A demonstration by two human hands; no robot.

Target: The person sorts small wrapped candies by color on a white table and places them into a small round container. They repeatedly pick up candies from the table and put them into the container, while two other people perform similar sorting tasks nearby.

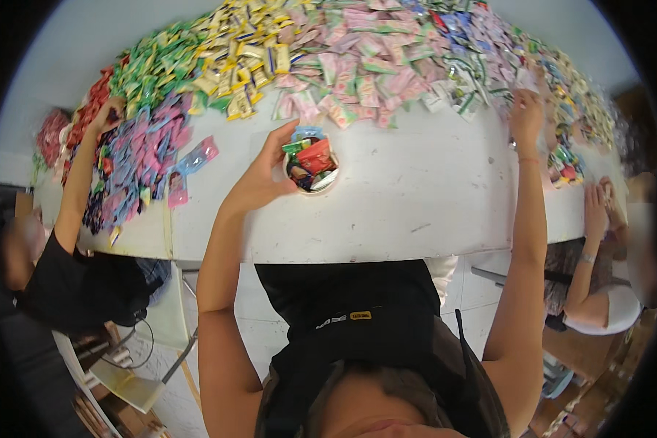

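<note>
Left hand (270, 162) had the cup (315, 193), fingers and thumb wrapped round its side; cup sat just right of that palm, top uncovered. Done, as far as visible: red (315, 155), green (295, 147) and blue (306, 133) packets in the cup, roughly up to the rim. My read: fill well along, maybe a few pieces short. Right hand (526, 117) was well apart, at the lilac packets (495, 62), fingers bunched; couldn't tell if they held one. Plenty left loose: pink pile (365, 58) beyond and between hands, yellow pile (242, 66) beyond left hand.
</note>
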